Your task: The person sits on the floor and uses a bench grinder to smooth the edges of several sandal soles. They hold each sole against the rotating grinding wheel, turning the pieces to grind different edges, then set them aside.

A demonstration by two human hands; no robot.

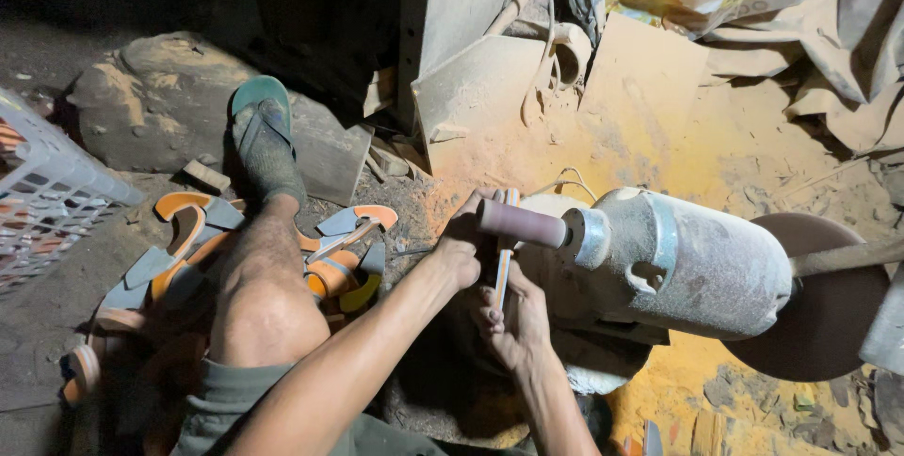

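Observation:
My left hand (460, 247) grips the upper part of a thin orange and grey sandal sole piece (504, 263), held on edge. My right hand (513, 322) holds the same piece from below. The piece's edge rests against a small pinkish sanding drum (521, 223) that sticks out of a dusty grey motor (692, 263). The top of the piece shows above the drum, next to my left fingers. A brown disc (829, 310) sits at the motor's other end.
A heap of orange and grey sole pieces (198, 249) lies on the floor around my left leg (264, 296), whose foot wears a green sandal (261, 103). A white plastic crate (42, 192) stands at the left. Dusty boards (640, 89), a rock and bags are behind.

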